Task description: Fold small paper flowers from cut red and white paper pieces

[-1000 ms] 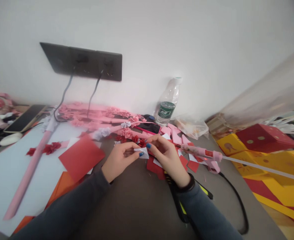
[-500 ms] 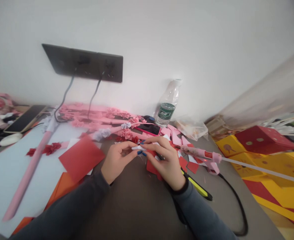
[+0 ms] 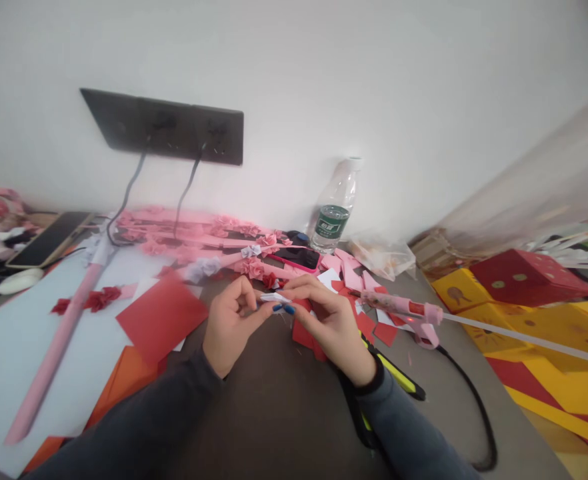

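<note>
Between my two hands is a small piece of folded white paper (image 3: 274,298). My left hand (image 3: 230,320) pinches its left end with thumb and curled fingers. From the other side, my right hand (image 3: 330,321) grips it between thumb and fingertips; the fingers partly cover it. Red paper squares (image 3: 303,333) lie beneath and beside my right hand. A black and yellow utility knife (image 3: 399,377) rests by my right wrist. Further right lies a pink glue gun (image 3: 404,307) with a long white glue stick in its back and a small red light on.
Pink paper flowers on stems (image 3: 224,230) lie along the wall. A water bottle (image 3: 331,213) stands behind my hands. Red paper (image 3: 161,317) and a pink paper tube (image 3: 57,353) are on the left, yellow and red boxes (image 3: 519,313) on the right. The glue gun's cord curves at right.
My left fingers have curled in more, and my right fingertips have shifted on the paper, so more of its white shows. The table things have not moved.
</note>
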Available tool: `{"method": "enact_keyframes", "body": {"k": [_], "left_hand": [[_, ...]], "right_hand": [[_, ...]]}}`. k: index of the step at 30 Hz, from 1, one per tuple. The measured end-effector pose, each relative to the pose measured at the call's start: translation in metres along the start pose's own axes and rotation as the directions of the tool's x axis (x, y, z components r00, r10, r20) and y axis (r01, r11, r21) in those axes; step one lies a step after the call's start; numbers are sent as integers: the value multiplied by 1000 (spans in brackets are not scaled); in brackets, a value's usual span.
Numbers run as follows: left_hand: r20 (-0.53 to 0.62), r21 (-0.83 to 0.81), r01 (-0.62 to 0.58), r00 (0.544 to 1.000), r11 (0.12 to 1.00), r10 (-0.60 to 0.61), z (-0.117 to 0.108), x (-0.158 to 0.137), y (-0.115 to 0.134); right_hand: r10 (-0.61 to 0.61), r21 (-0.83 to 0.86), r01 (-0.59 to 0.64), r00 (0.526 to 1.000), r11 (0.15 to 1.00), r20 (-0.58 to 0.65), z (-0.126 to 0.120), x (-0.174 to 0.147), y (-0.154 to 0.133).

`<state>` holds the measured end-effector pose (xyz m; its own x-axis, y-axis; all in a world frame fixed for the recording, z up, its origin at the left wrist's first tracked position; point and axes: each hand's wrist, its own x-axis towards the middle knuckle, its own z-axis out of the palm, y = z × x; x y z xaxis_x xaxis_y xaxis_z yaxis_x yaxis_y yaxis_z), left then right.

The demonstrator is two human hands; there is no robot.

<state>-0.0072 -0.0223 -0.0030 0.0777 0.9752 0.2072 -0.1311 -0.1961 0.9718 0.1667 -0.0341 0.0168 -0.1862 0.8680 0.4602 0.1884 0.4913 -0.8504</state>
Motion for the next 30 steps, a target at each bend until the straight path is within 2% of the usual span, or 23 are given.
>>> {"method": "enact_keyframes", "body": {"k": [5,10,12,18,25,28,30], "left_hand": [[69,48,-53,996,997,50,-4,-2,-4],[168,250,-249,963,936,212,-5,1,-3],[204,288,-287,951,914,234,-4,3,-2],[209,254,-191,968,948,139,-4,4,-2],[170,222,-71,985,973,33,-2,3,1],[177,201,-67,984,977,31,-2,4,1],[194,249,-106,979,963,58,-3,6,0]], "right_hand": [[43,54,-45,998,997,44,-3,2,-1],[53,17,-53,998,998,30,-3,4,1],[29,-20,-29,1000,999,-6,-3,4,3],[-54,-153,39,994,988,-98,-2,2,7],[-132,-263,128,991,956,3,-6,4,4],[-145,-317,141,989,938,13,-8,4,5],[-149,-355,142,989,924,9,-8,3,7]]}}
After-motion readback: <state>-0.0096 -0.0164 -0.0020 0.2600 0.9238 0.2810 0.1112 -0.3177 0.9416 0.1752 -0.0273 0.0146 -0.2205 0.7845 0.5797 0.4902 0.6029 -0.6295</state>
